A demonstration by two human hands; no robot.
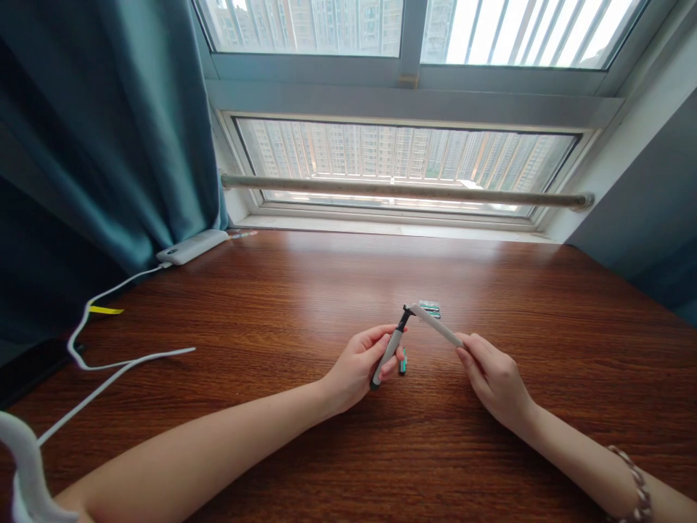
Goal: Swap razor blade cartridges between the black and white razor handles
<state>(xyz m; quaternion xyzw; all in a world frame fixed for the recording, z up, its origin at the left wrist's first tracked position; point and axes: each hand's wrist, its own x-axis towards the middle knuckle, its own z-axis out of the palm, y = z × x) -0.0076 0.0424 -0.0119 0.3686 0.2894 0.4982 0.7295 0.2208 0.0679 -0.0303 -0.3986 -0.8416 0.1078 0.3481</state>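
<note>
My left hand (362, 367) is closed round a razor (388, 354) with a grey grip and black ends, tilted with its head up and away from me. Between thumb and fingers of my right hand (496, 378) is a slim whitish stick (438, 327), held at its near end. The stick's far end meets the razor's head, or lies right in front of it; contact is too small to make out. Behind the stick lies a pack of green and black blade cartridges (430, 308), partly hidden. Another green and black cartridge (403, 362) rests just beside my left fingers.
The brown wooden table (272, 290) reaches to a window with a metal rail (403, 191). At the left are a white power strip (193, 247), a looping white cable (117, 367), a yellow strip (106, 310) and a blue curtain (136, 131). A white curved object (25, 465) fills the lower-left corner.
</note>
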